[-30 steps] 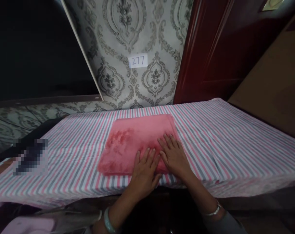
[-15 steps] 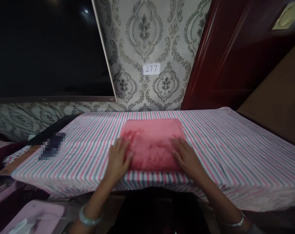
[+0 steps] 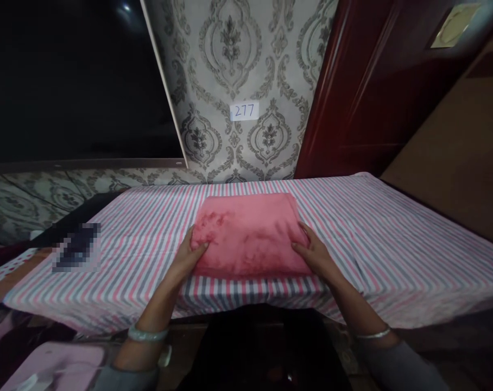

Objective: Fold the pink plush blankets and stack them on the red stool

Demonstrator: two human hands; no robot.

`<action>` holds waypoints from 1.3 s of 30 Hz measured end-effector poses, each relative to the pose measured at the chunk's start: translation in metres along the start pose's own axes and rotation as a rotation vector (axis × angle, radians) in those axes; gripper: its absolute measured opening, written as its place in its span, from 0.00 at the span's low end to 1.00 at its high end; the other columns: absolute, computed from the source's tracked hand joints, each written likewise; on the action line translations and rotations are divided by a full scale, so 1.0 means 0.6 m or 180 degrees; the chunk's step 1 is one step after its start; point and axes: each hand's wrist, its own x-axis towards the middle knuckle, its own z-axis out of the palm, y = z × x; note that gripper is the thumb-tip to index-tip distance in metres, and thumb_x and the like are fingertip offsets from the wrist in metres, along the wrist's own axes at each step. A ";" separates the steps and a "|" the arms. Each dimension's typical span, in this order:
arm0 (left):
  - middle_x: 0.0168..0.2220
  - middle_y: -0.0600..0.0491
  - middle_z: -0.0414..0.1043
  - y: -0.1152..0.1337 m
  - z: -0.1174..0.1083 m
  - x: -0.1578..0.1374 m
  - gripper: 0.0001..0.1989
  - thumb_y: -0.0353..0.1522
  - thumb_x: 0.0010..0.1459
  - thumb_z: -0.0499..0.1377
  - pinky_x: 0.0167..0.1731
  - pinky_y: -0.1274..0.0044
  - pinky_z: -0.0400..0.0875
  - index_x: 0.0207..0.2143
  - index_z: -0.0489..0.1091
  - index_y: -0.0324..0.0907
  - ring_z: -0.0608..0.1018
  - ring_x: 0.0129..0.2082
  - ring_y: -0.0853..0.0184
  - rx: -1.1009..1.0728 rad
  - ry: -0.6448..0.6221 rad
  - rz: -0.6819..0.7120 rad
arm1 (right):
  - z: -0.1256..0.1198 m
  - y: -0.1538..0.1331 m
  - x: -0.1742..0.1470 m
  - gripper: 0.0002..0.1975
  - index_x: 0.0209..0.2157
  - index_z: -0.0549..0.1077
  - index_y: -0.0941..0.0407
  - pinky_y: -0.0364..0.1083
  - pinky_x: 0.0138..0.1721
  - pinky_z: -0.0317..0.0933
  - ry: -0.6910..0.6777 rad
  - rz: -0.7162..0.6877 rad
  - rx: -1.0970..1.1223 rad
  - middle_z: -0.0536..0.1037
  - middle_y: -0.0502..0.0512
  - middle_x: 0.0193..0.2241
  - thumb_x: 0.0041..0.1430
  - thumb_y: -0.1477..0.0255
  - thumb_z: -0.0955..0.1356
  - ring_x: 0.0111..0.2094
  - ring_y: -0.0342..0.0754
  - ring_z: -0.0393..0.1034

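A folded pink cloth (image 3: 250, 228) with a soft, fuzzy-looking surface and darker red patches lies on the striped tablecloth (image 3: 132, 239), close to the table's front edge. My left hand (image 3: 187, 254) grips its left side, thumb on top and the other fingers tucked around or under the edge. On the opposite side my right hand (image 3: 315, 253) holds the right edge the same way, its thumb pressed on the top surface. Most fingertips of both hands are hidden by the cloth.
A pixelated dark item (image 3: 77, 247) lies at the table's left end. Behind stand a large black screen (image 3: 75, 81), patterned wallpaper with a paper marked 277 (image 3: 244, 111), and a dark red door (image 3: 352, 108). A pink stool-like surface (image 3: 63, 364) is low at left.
Both hands went from lying flat on top of the cloth to gripping its left and right sides. The view has shifted slightly to the right.
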 end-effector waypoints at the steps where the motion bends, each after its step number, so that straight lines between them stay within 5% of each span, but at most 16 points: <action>1: 0.65 0.44 0.64 0.009 -0.002 -0.003 0.39 0.46 0.60 0.59 0.58 0.66 0.70 0.69 0.52 0.44 0.71 0.61 0.56 -0.0127 -0.0002 -0.0026 | -0.005 -0.004 0.005 0.37 0.66 0.60 0.56 0.59 0.60 0.62 -0.0035 0.0019 0.0065 0.68 0.61 0.62 0.56 0.62 0.67 0.60 0.58 0.66; 5: 0.66 0.43 0.62 0.004 -0.009 -0.021 0.41 0.51 0.58 0.59 0.60 0.65 0.68 0.69 0.52 0.44 0.68 0.64 0.54 -0.0260 -0.0081 -0.0058 | -0.029 -0.012 0.013 0.36 0.64 0.63 0.58 0.58 0.59 0.62 -0.0201 0.0000 -0.0251 0.70 0.63 0.61 0.56 0.62 0.67 0.59 0.59 0.67; 9: 0.63 0.39 0.65 -0.026 -0.027 -0.023 0.44 0.56 0.57 0.56 0.58 0.58 0.69 0.67 0.55 0.40 0.70 0.62 0.49 0.0401 -0.0013 -0.0070 | -0.036 -0.036 0.002 0.29 0.61 0.69 0.58 0.63 0.58 0.62 -0.0085 -0.0408 -0.0880 0.73 0.65 0.57 0.60 0.62 0.64 0.57 0.62 0.68; 12: 0.67 0.38 0.58 0.011 -0.025 -0.015 0.43 0.54 0.61 0.53 0.62 0.54 0.63 0.70 0.51 0.40 0.66 0.65 0.48 0.1171 0.0277 0.0614 | -0.027 -0.091 -0.006 0.25 0.60 0.70 0.60 0.62 0.60 0.59 0.0113 -0.0965 -0.1146 0.72 0.66 0.57 0.66 0.64 0.60 0.59 0.61 0.65; 14: 0.69 0.44 0.55 0.065 0.003 -0.010 0.35 0.50 0.66 0.48 0.66 0.58 0.57 0.70 0.52 0.44 0.60 0.69 0.54 0.1439 -0.0168 0.1272 | -0.017 -0.129 -0.010 0.22 0.57 0.72 0.59 0.60 0.62 0.57 -0.0127 -0.1237 -0.1305 0.74 0.65 0.56 0.69 0.66 0.59 0.59 0.58 0.65; 17: 0.71 0.50 0.52 0.141 0.085 0.006 0.29 0.45 0.71 0.42 0.68 0.66 0.55 0.71 0.49 0.50 0.57 0.70 0.63 0.1490 -0.1697 0.2022 | 0.005 -0.153 -0.015 0.20 0.57 0.74 0.56 0.63 0.65 0.50 -0.0718 -0.1428 -0.1611 0.72 0.61 0.59 0.69 0.66 0.61 0.62 0.60 0.60; 20: 0.72 0.49 0.49 0.165 0.175 0.049 0.31 0.48 0.71 0.39 0.70 0.60 0.43 0.72 0.45 0.48 0.51 0.72 0.62 0.1604 -0.2753 0.2475 | 0.025 -0.136 -0.021 0.22 0.62 0.69 0.54 0.65 0.67 0.43 -0.1008 -0.1468 -0.1711 0.65 0.58 0.65 0.70 0.65 0.62 0.66 0.60 0.52; 26: 0.73 0.48 0.43 0.117 0.266 0.182 0.34 0.52 0.69 0.37 0.68 0.54 0.28 0.72 0.43 0.49 0.45 0.73 0.59 0.1996 -0.3311 0.2892 | 0.039 -0.108 -0.028 0.21 0.61 0.70 0.52 0.63 0.69 0.38 -0.1119 -0.1154 -0.1678 0.69 0.57 0.62 0.71 0.62 0.61 0.68 0.58 0.50; 34: 0.74 0.52 0.34 0.114 0.332 0.317 0.37 0.56 0.67 0.39 0.68 0.52 0.33 0.72 0.39 0.54 0.40 0.73 0.56 0.2294 -0.3216 0.2447 | 0.039 -0.099 -0.024 0.27 0.69 0.57 0.46 0.64 0.69 0.37 -0.1220 -0.1070 -0.1327 0.54 0.48 0.70 0.71 0.62 0.60 0.71 0.56 0.40; 39: 0.73 0.53 0.42 0.099 0.368 0.371 0.35 0.55 0.67 0.36 0.69 0.56 0.40 0.72 0.41 0.55 0.47 0.73 0.58 0.2022 -0.3115 0.1993 | 0.040 -0.094 -0.022 0.29 0.69 0.55 0.46 0.65 0.69 0.38 -0.1258 -0.1072 -0.1251 0.51 0.48 0.71 0.69 0.64 0.62 0.71 0.57 0.39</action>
